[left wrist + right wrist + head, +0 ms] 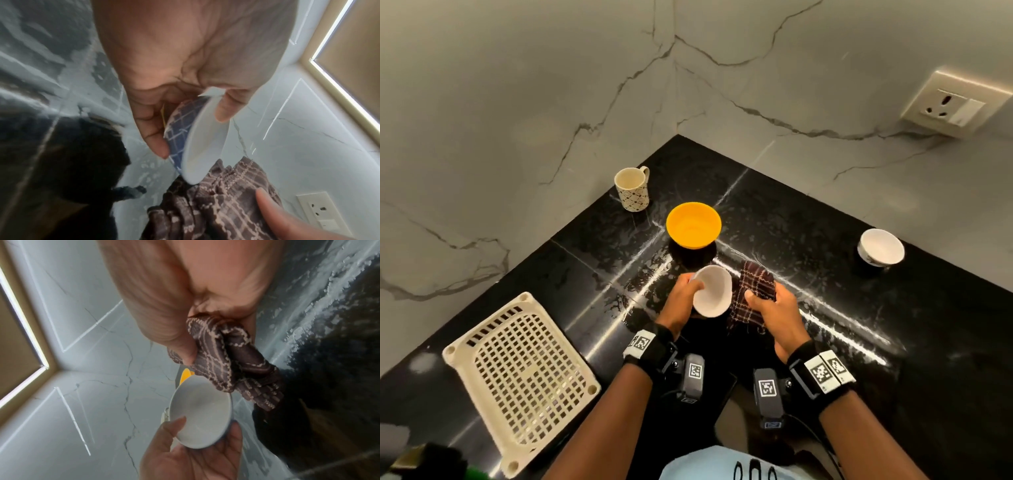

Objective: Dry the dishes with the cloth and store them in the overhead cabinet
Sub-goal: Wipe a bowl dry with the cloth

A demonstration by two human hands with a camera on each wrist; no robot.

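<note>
While the left hand (pixel 681 294) grips a small white bowl (pixel 713 290) above the near counter (pixel 825 219), the right hand (pixel 774 308) clutches the checked cloth (pixel 755 291) just right of it. Left wrist view — thumb inside the rim, fingers (pixel 152 129) on the blue-patterned outside. Right wrist view — cloth bunched in curled fingers, touching the bowl's rim.

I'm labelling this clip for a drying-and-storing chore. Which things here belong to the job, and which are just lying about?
Part of the job:
- small bowl, held by the left hand
- checked cloth, gripped by the right hand
- yellow bowl
- white bowl
- mug

Just lying about:
- plastic rack
- wall socket
</note>
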